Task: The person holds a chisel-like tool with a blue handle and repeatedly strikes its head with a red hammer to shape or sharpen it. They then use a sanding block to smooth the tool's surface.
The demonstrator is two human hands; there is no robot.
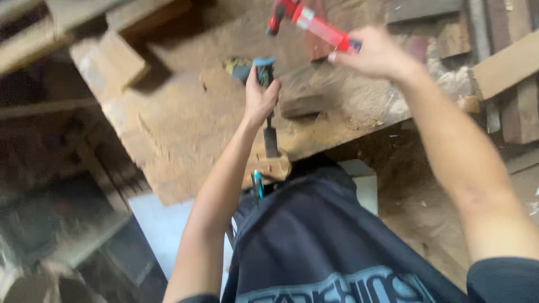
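On the sawdust-covered workbench, left hand is clenched around a chisel, blue-capped dark handle up, steel blade pointing down toward the bench's near edge. Blade tip sits on or just above a small wood piece at that edge; contact is blurred, cannot tell for sure. Right hand is raised above the bench, gripping a red hammer by the handle, head up and to the left, well apart from the chisel cap. A teal-handled tool pokes out near the person's waist, below the bench edge. Loose wood blocks lie at the far left of the bench, scrap planks to the right.

Judgement on doing the strike well: keep the chisel steady and its axis in line with the hammer's path, so the face lands square on the blue cap, not glancing. Left fingers wrap high near the cap, so a missed blow could hit them; a lower grip looks safer. The wood piece near the edge could shift or tip, so it probably needs bracing. Light controlled taps suit better than one heavy swing.
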